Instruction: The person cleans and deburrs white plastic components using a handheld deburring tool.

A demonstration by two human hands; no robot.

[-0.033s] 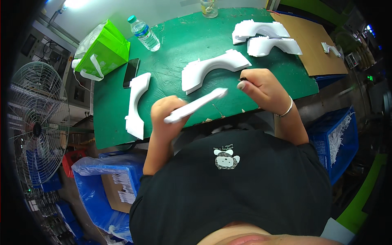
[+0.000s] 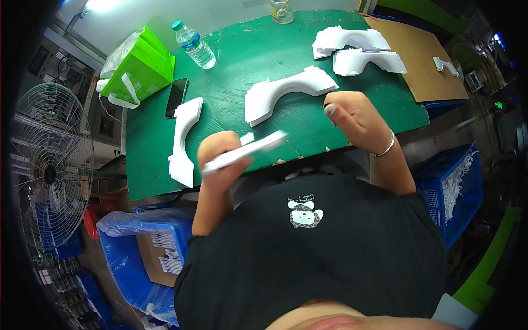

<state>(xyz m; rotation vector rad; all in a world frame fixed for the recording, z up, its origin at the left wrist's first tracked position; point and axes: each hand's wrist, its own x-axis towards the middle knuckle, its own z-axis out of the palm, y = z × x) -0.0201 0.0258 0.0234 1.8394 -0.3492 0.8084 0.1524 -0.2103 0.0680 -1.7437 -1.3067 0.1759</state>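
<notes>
In the head view, my left hand [image 2: 218,147] has its fingers closed round a blurred white piece [image 2: 250,150], held over the near edge of the green table [image 2: 225,91]. My right hand [image 2: 355,118] is curled, thumb and forefinger pinching a small dark thing [image 2: 326,104] I can't make out, near the curved white stack [image 2: 286,92]

A head-worn fisheye looks down over the green table [image 2: 231,69].
</notes>
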